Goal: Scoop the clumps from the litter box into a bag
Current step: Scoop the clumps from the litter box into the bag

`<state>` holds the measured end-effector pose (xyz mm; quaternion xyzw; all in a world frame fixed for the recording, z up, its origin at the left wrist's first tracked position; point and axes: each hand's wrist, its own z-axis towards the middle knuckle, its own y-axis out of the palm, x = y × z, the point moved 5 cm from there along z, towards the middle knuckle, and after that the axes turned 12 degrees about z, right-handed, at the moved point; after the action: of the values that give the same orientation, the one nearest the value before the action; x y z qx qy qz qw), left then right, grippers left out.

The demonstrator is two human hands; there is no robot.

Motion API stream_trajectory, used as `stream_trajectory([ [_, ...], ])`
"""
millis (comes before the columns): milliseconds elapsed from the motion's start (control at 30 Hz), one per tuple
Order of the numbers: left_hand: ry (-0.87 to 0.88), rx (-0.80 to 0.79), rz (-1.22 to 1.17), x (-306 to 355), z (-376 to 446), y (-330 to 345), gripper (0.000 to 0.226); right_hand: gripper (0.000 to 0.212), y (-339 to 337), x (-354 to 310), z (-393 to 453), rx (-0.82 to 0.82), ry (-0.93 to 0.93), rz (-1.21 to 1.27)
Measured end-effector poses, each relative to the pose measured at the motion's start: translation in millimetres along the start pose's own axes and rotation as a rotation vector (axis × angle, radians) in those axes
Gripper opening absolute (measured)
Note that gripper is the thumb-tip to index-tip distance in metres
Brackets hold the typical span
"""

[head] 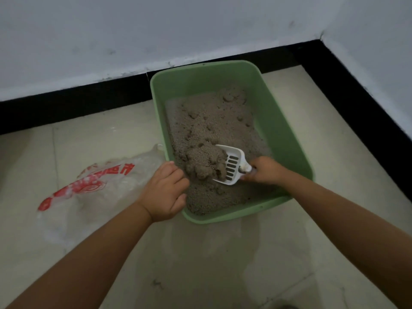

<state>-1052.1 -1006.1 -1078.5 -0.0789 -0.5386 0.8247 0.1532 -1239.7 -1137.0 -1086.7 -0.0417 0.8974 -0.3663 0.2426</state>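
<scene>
From the head view, the green litter box (pixel 287 139) sat on the pale tiled floor (pixel 223 264), its far end close against the black skirting board (pixel 73 101) under the grey wall (pixel 111 30). Grey-brown litter (pixel 211 121) covered its bottom, rough and pitted toward twelve o'clock.

My right hand (pixel 264 170) came in from four o'clock with its fingers wrapped round the handle of the white slotted scoop (pixel 231 163). The scoop lay tilted inside the near half of the box, its blade pointing toward ten o'clock, and a heap of clumps (pixel 204 161) was piled on the blade and against it, rising above the litter around it. Several slots at the handle end showed bare.

My left hand (pixel 166 192) came in from seven o'clock and gripped the near left wall of the box, fingers curled over the rim into the inside and the thumb at the outside. The fingertips were just beside the heap of clumps; I could not tell whether they touched it.

The bag (pixel 93 186), thin clear plastic with red print, lay crumpled on the floor at nine o'clock from the box, its nearest edge touching or just beside the left wall, partly behind my left hand.
</scene>
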Motion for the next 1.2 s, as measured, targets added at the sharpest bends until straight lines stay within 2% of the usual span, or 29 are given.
stream_trajectory([
  [133, -0.030, -0.019, 0.022, -1, 0, 0, 0.028, 0.038, 3, 6, 4, 0.069, -0.021, 0.187],
  [233, -0.033, -0.016, 0.040, -2, 2, -2, 0.029, 0.019, -13, 9, -4, 0.145, -0.039, 0.346],
  [400, -0.034, -0.028, 0.053, -2, 1, -1, 0.025, 0.032, -24, 16, -15, 0.260, -0.014, 0.790],
  [467, -0.031, -0.023, 0.055, -2, 2, -2, 0.025, 0.031, -24, 12, -16, 0.280, -0.007, 0.861],
  [633, -0.039, -0.031, 0.078, -3, 6, -9, 0.026, 0.026, -13, -4, -13, 0.221, -0.013, 0.875],
  [767, -0.026, -0.066, 0.091, 0, 3, -8, 0.027, 0.031, -11, -9, -13, 0.233, 0.016, 0.739],
  [1033, -0.017, -0.089, 0.093, -6, 1, -15, 0.034, 0.029, -15, -20, -21, 0.205, 0.023, 0.692],
  [1100, -0.114, -0.082, 0.170, -24, -6, -25, 0.038, 0.031, -16, -26, -26, 0.204, 0.011, 0.695],
  [1200, -0.441, -0.218, 0.365, -62, -25, -51, 0.047, 0.037, -13, -38, -33, 0.190, -0.013, 0.727],
])
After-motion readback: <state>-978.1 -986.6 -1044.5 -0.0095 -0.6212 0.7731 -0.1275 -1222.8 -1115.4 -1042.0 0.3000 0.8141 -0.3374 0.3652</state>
